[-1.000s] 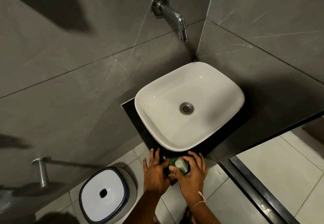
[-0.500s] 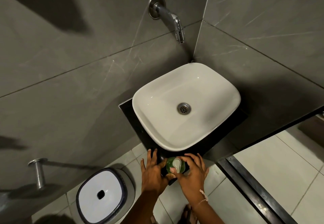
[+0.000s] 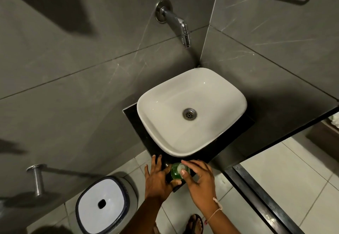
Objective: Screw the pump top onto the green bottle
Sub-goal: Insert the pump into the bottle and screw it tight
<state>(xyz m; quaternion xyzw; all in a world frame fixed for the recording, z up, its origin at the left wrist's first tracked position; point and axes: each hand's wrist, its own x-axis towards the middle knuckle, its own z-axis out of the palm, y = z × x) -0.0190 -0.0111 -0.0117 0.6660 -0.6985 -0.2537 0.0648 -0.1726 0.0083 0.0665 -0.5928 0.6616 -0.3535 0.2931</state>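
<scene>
Green bottle [image 3: 176, 174] stands low in the frame, just right of centre, on the front corner of the black counter [image 3: 146, 143], right below the near rim of the white sink [image 3: 192, 112]. On top of it sits the pale pump top [image 3: 180, 167], seen from above. The right hand [image 3: 199, 180] comes in from the lower right with its fingers arched over the pump top; the thumb and forefinger are closed on it, the thumb tip lying against its near edge. The left hand [image 3: 157, 178] reaches in from below and wraps the bottle's left side, thumb across the near side and fingers spread along the counter edge, so the bottle is gripped between the two hands. A thin cord bracelet [image 3: 216, 209] circles the right wrist.

Further out, the sink fills the middle of the frame with its metal drain [image 3: 189, 113] at the centre. A chrome tap [image 3: 176, 23] juts from the grey tiled wall in the upper middle. At lower left stands a bin with a white lid [image 3: 102, 204], and beside it a short metal peg [image 3: 36, 178] sticks out of the wall. A sandalled foot [image 3: 195, 224] shows on the pale floor tiles at the bottom edge.
</scene>
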